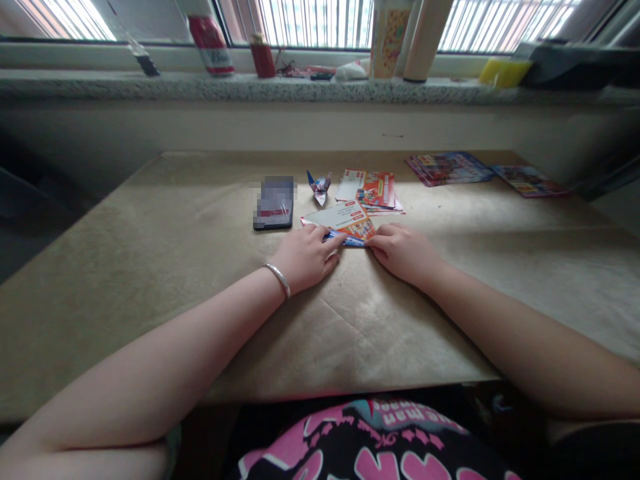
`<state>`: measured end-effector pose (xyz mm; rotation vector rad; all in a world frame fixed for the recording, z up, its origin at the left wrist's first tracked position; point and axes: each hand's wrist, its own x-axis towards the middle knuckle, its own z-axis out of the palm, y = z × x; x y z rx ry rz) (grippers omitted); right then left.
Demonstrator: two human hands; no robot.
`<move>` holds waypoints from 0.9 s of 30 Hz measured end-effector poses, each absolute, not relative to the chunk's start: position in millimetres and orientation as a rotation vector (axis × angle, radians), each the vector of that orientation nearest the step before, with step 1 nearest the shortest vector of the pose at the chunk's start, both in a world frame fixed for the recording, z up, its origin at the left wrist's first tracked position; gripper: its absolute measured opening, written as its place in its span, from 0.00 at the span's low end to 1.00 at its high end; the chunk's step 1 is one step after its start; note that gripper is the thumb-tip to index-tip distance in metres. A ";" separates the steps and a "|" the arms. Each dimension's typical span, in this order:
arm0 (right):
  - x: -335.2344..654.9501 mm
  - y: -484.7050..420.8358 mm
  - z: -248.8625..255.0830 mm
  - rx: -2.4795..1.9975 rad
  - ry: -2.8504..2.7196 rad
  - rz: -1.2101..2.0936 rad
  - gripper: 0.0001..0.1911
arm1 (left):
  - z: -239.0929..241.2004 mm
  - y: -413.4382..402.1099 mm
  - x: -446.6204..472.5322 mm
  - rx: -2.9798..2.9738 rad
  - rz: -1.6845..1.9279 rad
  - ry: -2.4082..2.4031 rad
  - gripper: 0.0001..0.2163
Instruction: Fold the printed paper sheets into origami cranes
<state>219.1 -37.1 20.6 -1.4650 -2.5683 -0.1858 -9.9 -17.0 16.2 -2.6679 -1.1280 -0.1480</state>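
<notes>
A dark phone (273, 203) lay on the bench (150, 267). Just right of it the left hand (306, 257) and right hand (405, 253) pressed flat — fingers down, not clenched — on a folded printed flyer (345, 223), with more leaflets (370, 189) behind it.

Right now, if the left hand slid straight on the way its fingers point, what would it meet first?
The left hand already rests on the folded printed paper sheet, fingers aimed up and right. Further along that line lies the stack of red-and-white printed leaflets, probably the next thing met; depth is hard to judge.
</notes>
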 end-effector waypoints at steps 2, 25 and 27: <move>218.9 -36.7 21.0 -1.473 -2.560 -0.175 0.15 | 16.3 -17.9 -9.3 -2.661 -0.133 -1.126 0.20; 219.5 -36.2 20.4 -1.470 -2.559 -0.193 0.15 | 12.5 -20.4 -0.5 -2.826 -0.187 -1.030 0.25; 219.1 -36.5 20.7 -1.480 -2.555 -0.178 0.15 | 12.8 -20.2 -1.2 -2.835 -0.196 -1.009 0.25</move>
